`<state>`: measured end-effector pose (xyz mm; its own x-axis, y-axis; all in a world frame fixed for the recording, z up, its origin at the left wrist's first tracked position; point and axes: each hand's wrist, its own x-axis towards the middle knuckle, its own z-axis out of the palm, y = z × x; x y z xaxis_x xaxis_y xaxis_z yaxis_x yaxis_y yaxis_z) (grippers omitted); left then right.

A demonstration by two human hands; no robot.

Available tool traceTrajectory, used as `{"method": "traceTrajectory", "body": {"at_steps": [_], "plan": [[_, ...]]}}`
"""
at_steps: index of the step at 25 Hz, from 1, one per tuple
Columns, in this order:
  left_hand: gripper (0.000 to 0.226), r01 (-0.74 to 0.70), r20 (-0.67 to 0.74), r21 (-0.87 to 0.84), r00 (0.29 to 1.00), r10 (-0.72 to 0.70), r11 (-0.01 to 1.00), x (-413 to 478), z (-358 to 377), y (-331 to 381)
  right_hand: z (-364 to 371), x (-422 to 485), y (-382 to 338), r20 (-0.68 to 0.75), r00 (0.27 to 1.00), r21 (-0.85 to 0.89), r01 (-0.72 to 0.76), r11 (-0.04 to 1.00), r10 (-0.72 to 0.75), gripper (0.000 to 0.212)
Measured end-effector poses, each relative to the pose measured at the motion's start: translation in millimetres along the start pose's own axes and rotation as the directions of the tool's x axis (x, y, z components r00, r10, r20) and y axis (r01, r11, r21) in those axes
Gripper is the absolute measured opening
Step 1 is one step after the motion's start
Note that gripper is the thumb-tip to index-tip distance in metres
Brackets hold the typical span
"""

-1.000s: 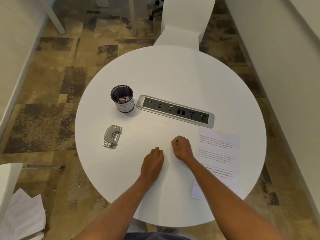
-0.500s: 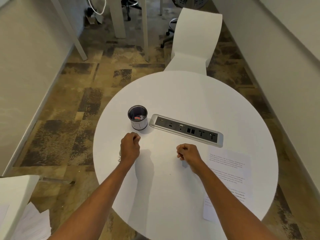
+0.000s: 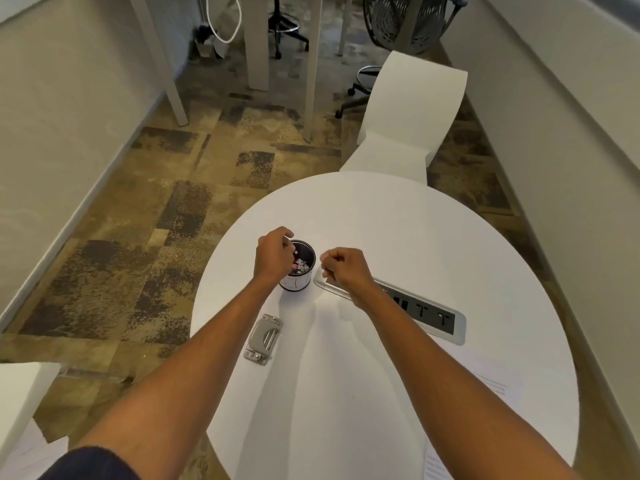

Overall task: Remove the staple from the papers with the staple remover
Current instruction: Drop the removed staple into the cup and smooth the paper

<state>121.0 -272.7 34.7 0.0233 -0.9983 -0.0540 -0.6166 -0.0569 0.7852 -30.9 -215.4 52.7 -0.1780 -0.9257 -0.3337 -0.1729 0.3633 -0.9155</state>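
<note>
Left hand (image 3: 273, 258) curled over the black cup (image 3: 298, 268), fingers pinched, contents unclear, right hand (image 3: 343, 268) loosely fisted beside it.

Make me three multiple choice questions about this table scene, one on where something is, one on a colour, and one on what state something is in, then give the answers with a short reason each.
1. Where is the left hand?
A. Over the rim of the dark cup
B. Flat on the papers
C. Down on the carpet

2. What colour is the round table?
A. Black
B. White
C. Green

3. What state is the grey staple remover in?
A. Clamped in the right hand
B. Dropped inside the cup
C. Lying on the table, untouched by either hand

Answers:
1. A, the left hand's fingers are curled just above the cup's left rim.
2. B, the bare tabletop is plainly white.
3. C, it lies near the table's left edge, with the left forearm passing beside it and the right hand closed up by the power strip.
</note>
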Motion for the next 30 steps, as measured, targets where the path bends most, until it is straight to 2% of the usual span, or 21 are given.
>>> {"method": "traceTrajectory", "body": {"at_steps": [6,8,11,13,15,17,20,22,24,27,30], "plan": [[0.012,-0.039,-0.190,-0.076,0.982,0.024,0.996,-23.2,-8.2,-23.2,25.8,54.8,-11.1,-0.033,0.998,-0.249,0.041,0.968,-0.051,0.008],[0.012,-0.050,-0.199,-0.095,0.980,0.030,0.994,-45.0,-6.6,-36.5,33.4,65.7,-9.8,-0.032,0.998,-0.352,0.034,0.935,-0.049,0.008],[0.011,-0.023,-0.170,-0.101,0.985,0.006,0.995,-75.4,3.7,-55.1,37.5,72.6,-12.9,0.046,0.998,-0.425,0.065,0.903,-0.050,0.011],[0.009,-0.022,-0.069,-0.078,0.997,0.017,0.997,-96.9,15.7,-62.1,32.7,68.8,-15.4,0.041,0.997,-0.412,0.077,0.908,-0.066,0.017],[0.009,-0.145,0.137,0.024,0.981,0.140,0.989,-121.3,32.2,-68.5,21.9,55.7,-11.8,0.005,0.997,-0.356,0.072,0.932,-0.075,0.015],[0.014,-0.346,0.388,0.133,0.880,0.273,0.929,-144.2,48.5,-75.4,7.8,35.2,2.0,-0.032,0.998,-0.278,0.039,0.960,-0.049,0.011],[0.021,-0.510,0.633,0.152,0.708,0.313,0.847,-166.8,67.7,-80.6,-17.2,0.8,29.5,-0.074,0.997,-0.195,-0.035,0.980,0.021,0.011],[0.021,-0.538,0.685,0.141,0.659,0.310,0.831,-177.0,77.3,-79.3,-33.7,-19.4,47.1,-0.096,0.993,-0.182,-0.084,0.980,0.067,0.012],[0.019,-0.575,0.693,0.144,0.639,0.333,0.806,-183.5,85.0,-75.4,-49.2,-38.6,63.8,-0.127,0.987,-0.194,-0.117,0.974,0.094,0.014],[0.018,-0.671,0.708,0.162,0.590,0.389,0.723,-189.7,93.4,-64.8,-68.2,-64.6,84.7,-0.192,0.976,-0.193,-0.137,0.971,0.100,0.015],[0.019,-0.712,0.709,0.182,0.573,0.411,0.678,-196.1,99.0,-57.0,-79.2,-81.9,98.0,-0.239,0.965,-0.182,-0.152,0.972,0.106,0.013]]}}
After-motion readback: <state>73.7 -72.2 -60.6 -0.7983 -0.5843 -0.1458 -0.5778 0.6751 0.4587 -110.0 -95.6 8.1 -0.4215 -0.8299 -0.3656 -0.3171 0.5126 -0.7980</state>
